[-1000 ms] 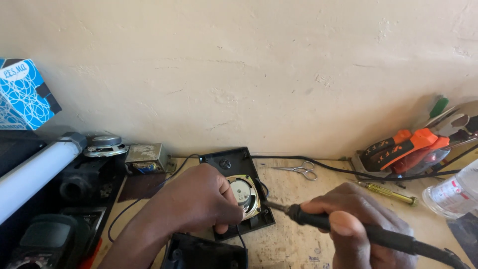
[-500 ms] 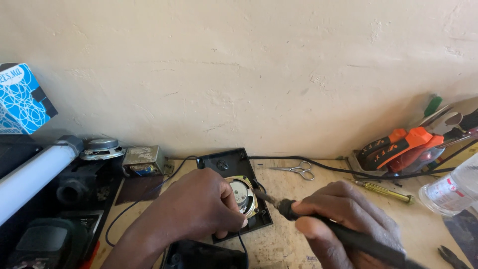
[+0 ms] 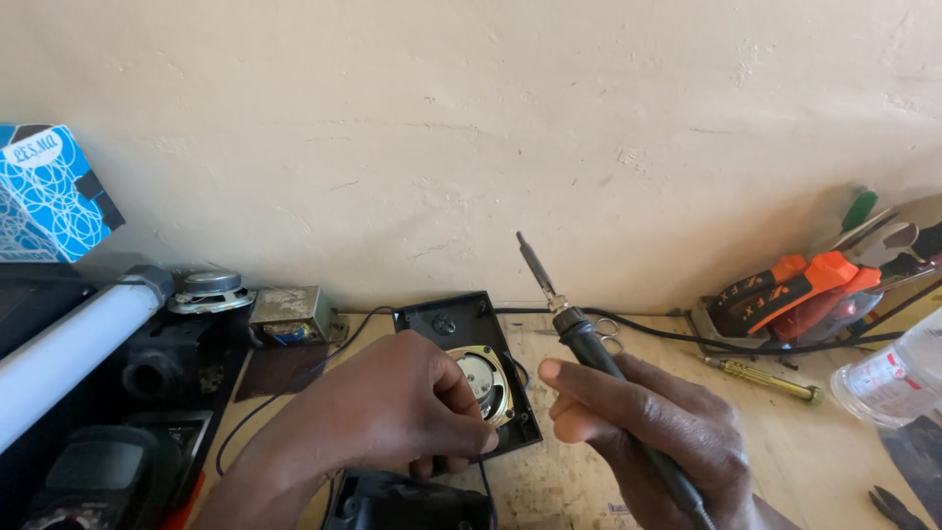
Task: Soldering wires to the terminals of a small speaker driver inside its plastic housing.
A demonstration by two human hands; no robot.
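Left hand curled over the black plastic panel, fingertips pinched at the rim of the round brass-coloured speaker set in it; what they pinch is hidden. Right hand closed around the soldering iron, metal tip up and off the work, cord end cut off at the bottom edge. Bare wood bench open to the right. Dark object at the near edge, unclear. Further right: yellow screwdriver, orange-handled tools against the rough plaster wall.
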